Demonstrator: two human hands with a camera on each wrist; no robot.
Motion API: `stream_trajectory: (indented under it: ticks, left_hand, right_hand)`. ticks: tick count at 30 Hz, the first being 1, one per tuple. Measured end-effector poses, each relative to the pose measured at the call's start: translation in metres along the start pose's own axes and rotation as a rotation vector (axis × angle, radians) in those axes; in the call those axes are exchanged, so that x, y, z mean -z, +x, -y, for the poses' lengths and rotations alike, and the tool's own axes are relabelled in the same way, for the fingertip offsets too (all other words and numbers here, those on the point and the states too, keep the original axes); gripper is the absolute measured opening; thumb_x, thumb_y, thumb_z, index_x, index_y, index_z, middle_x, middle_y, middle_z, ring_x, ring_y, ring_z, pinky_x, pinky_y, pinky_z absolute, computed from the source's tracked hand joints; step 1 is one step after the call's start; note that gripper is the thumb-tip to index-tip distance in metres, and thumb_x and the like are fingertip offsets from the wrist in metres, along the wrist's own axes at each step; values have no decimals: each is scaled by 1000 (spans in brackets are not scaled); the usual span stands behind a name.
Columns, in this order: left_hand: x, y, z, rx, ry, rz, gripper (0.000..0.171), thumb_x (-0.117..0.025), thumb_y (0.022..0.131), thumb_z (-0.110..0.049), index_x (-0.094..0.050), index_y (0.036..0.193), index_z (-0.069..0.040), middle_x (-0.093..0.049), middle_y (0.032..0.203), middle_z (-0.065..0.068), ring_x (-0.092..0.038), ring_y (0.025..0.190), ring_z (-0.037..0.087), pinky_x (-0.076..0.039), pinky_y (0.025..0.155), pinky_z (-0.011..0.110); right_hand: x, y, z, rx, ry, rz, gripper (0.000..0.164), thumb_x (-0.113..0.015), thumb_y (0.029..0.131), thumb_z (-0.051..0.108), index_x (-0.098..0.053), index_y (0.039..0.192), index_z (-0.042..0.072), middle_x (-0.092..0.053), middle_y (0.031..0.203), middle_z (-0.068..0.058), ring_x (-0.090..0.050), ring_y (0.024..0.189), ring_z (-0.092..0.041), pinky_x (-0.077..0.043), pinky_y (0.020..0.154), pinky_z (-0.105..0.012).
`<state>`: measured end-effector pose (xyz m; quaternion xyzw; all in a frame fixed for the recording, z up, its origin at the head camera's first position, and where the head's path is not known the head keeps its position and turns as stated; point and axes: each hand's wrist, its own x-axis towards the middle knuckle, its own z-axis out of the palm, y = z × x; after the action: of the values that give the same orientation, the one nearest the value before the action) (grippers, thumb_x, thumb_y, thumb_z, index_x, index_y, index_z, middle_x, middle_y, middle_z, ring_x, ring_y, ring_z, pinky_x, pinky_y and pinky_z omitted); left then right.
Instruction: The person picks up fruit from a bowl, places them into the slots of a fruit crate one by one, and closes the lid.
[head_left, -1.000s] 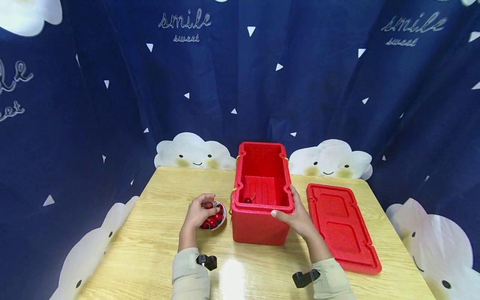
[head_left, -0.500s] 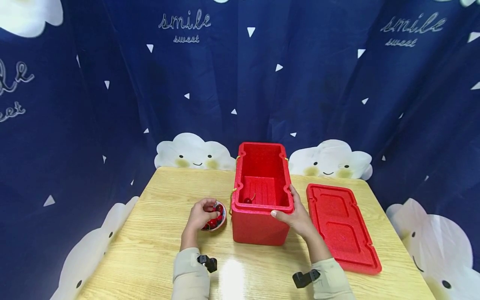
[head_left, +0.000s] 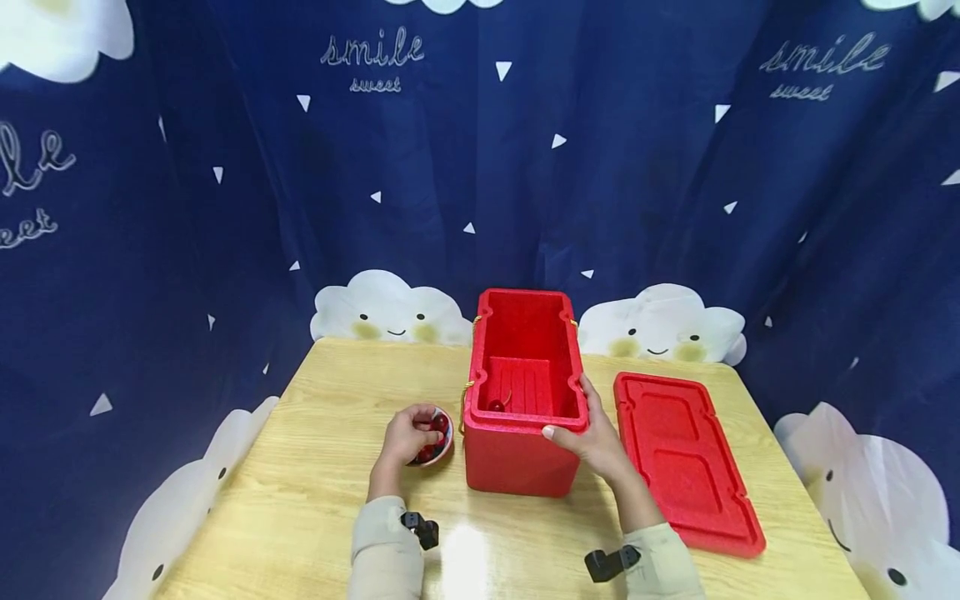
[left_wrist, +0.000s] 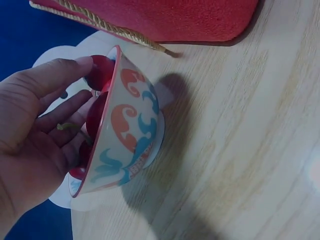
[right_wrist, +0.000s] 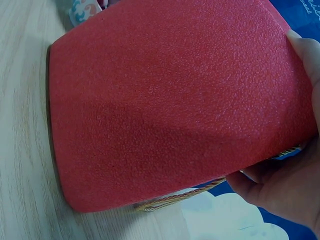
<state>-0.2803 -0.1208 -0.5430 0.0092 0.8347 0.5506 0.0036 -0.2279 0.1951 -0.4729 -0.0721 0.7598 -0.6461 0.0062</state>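
Observation:
My left hand (head_left: 405, 435) reaches over a small patterned bowl (left_wrist: 127, 125) of red cherries, left of the red foam box (head_left: 521, 462). In the left wrist view its thumb lies on a cherry (left_wrist: 101, 72) at the rim, and the fingers bend round the far side, partly hidden; it appears to pinch that cherry. Another cherry has a green stem (left_wrist: 70, 127) near the palm. My right hand (head_left: 597, 437) grips the box's near right corner, thumb on the front rim and fingers along the side. Inside the lidless box, one stemmed cherry (head_left: 496, 406) lies on the floor.
A red lid (head_left: 684, 458) lies flat on the wooden table (head_left: 330, 433), right of the box. Yellow rope (left_wrist: 115, 30) hangs at the box's side. Behind the table stands a dark blue curtain (head_left: 420, 208) with cloud prints.
My left hand has moved slightly right and deeper over the bowl, its fingers drawing in round the cherries. My right hand keeps its grip on the box. The head view has tilted slightly.

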Motion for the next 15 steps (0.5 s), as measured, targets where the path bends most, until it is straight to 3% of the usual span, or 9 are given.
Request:
stream_trajectory:
  ticks: [9, 15]
  left_hand:
    - [-7, 1, -2, -67, 137, -62, 40, -78, 65, 3, -65, 103, 4, -65, 93, 14, -60, 82, 25, -48, 74, 35]
    - [-13, 2, -1, -66, 120, -87, 36, -76, 66, 4, -65, 100, 5, -65, 91, 14, -59, 81, 25, -48, 73, 36]
  right_hand:
    - [-3, -8, 25, -33, 35, 23, 104, -78, 71, 11, -8, 149, 14, -31, 140, -16, -33, 125, -40, -48, 83, -42]
    - [-5, -12, 34, -20, 20, 18, 102, -75, 72, 9, -7, 148, 10, -32, 140, -17, -34, 124, -39, -47, 85, -42]
